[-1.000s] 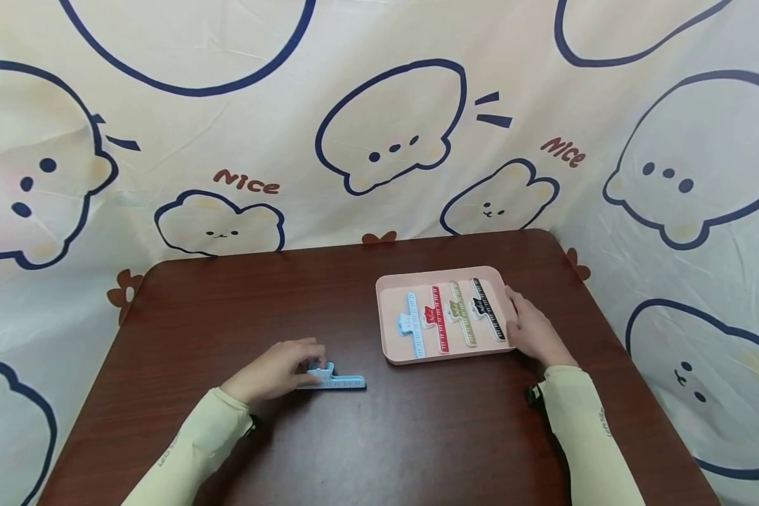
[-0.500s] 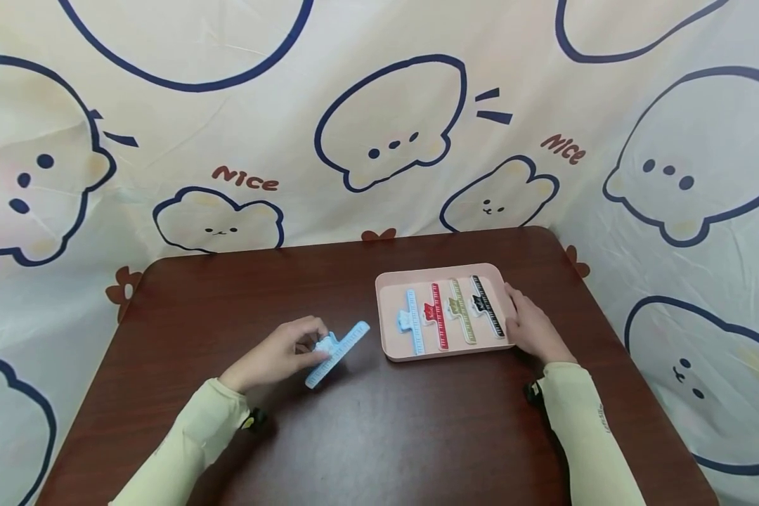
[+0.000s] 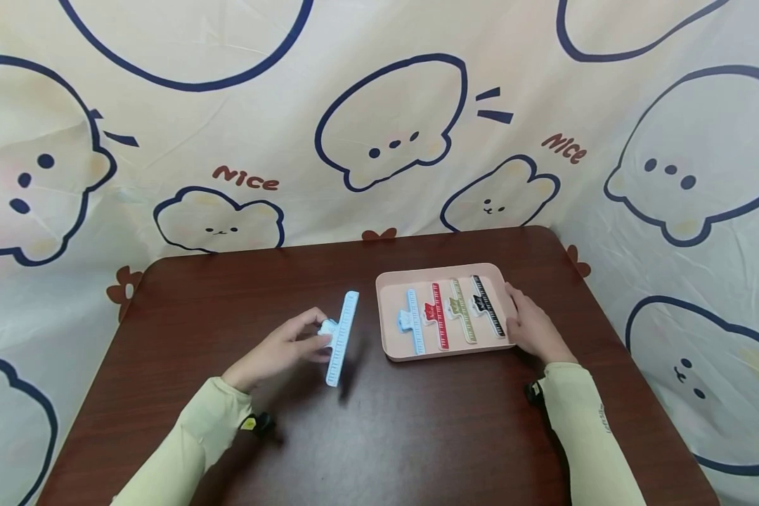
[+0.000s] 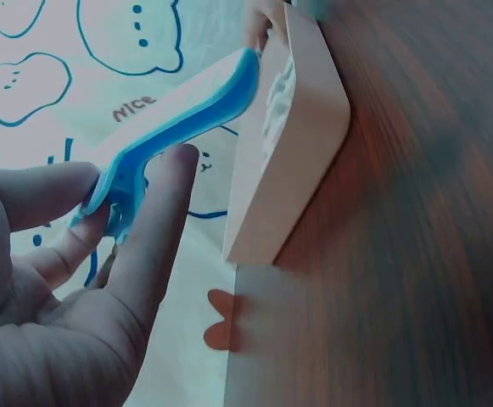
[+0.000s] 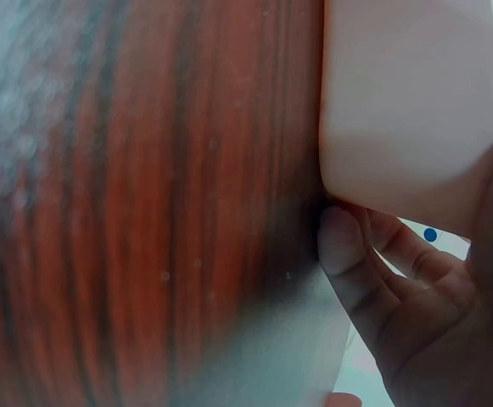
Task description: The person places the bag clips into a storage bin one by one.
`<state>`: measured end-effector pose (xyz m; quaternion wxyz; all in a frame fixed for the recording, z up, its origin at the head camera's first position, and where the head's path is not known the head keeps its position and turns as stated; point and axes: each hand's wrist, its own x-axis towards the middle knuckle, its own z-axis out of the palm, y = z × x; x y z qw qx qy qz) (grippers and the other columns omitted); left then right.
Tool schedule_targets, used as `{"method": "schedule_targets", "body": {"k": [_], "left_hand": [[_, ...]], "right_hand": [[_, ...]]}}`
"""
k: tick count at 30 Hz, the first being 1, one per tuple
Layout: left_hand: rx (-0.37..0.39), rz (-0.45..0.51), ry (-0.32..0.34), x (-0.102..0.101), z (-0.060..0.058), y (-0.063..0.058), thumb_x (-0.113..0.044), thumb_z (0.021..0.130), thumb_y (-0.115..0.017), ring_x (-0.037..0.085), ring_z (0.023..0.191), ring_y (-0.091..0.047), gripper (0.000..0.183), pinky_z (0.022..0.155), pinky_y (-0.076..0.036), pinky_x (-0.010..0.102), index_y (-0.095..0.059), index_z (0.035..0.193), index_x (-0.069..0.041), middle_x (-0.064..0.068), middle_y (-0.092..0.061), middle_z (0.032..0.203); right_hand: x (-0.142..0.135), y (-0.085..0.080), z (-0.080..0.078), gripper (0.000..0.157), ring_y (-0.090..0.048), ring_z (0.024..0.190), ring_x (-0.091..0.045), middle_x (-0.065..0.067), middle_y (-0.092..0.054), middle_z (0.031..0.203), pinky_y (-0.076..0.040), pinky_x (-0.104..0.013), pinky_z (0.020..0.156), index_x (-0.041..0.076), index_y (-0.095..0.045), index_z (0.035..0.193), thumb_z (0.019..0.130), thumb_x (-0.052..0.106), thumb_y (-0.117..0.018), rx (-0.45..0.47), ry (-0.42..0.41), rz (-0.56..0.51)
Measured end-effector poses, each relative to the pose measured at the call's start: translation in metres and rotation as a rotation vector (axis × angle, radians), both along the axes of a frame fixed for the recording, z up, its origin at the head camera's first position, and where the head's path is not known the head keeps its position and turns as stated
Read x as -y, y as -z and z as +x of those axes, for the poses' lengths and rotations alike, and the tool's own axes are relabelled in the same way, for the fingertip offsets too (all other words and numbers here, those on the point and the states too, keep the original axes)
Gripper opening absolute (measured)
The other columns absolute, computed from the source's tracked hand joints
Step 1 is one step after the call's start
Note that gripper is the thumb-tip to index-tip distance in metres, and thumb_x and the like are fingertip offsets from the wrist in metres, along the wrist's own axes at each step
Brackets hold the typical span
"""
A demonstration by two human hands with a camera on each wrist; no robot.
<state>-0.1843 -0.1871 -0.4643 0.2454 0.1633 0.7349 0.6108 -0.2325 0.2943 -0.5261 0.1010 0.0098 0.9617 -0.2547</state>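
A light blue ruler clip point(image 3: 342, 341) hangs above the table to the left of the tray. My left hand point(image 3: 281, 350) pinches it by its clip handle, the long ruler bar tilted nearly upright. In the left wrist view the blue clip point(image 4: 178, 119) sits between thumb and fingers, its bar reaching toward the tray. My right hand point(image 3: 536, 326) holds the right end of the pink tray point(image 3: 388, 344), thumb at the rim. In the right wrist view, fingers point(image 5: 344, 242) lie low against the tray's wall point(image 5: 407, 110).
Inside the tray lie a blue clip point(image 3: 415, 321), a red clip point(image 3: 439, 316), a green clip point(image 3: 464, 311) and a black clip point(image 3: 488, 306), side by side. The dark wooden table point(image 3: 367, 443) is bounded behind and at the sides by a printed cloth point(image 3: 329, 211).
My left hand has lifted the blue ruler clip off the table and turned it from lying level to nearly upright. The right hand and tray have stayed put.
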Motion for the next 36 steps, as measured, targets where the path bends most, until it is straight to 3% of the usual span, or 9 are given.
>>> {"method": "schedule_targets", "body": {"k": [12,22,27,36], "left_hand": [[0.083,0.056,-0.140,-0.013,0.000,-0.004,-0.009,0.101,-0.064,0.027,0.097,-0.069,0.013,0.095,-0.058,0.056,-0.056,0.106,0.000,0.014,-0.060,0.108],[0.158,0.104,-0.165,-0.017,0.000,-0.008,-0.006,0.102,-0.060,0.028,0.101,-0.068,0.010,0.093,-0.061,0.041,-0.050,0.102,-0.003,0.018,-0.053,0.115],[0.187,0.132,-0.170,-0.021,-0.001,-0.010,-0.009,0.104,-0.057,0.030,0.103,-0.067,0.008,0.096,-0.060,0.045,-0.050,0.101,-0.009,0.017,-0.053,0.116],[0.198,0.173,-0.174,-0.029,-0.003,-0.012,-0.010,0.106,-0.053,0.029,0.104,-0.068,0.007,0.101,-0.056,0.052,-0.049,0.102,-0.006,0.014,-0.053,0.113]], "right_hand": [[0.000,0.001,0.000,0.072,-0.023,0.154,-0.048,-0.027,-0.022,0.168,-0.023,-0.067,0.121,0.008,-0.014,0.166,0.102,0.009,-0.047,-0.004,0.006,-0.005],[0.000,0.001,0.000,0.071,-0.024,0.153,-0.049,-0.027,-0.022,0.168,-0.023,-0.067,0.121,0.006,-0.015,0.165,0.101,0.009,-0.047,-0.014,0.001,0.002],[0.000,0.001,0.001,0.071,-0.024,0.153,-0.049,-0.027,-0.022,0.168,-0.023,-0.067,0.121,0.007,-0.015,0.166,0.102,0.009,-0.047,-0.010,0.006,0.001],[-0.001,0.002,-0.001,0.072,-0.022,0.154,-0.048,-0.026,-0.020,0.169,-0.022,-0.067,0.122,0.009,-0.013,0.166,0.102,0.011,-0.047,0.007,0.015,-0.001]]}}
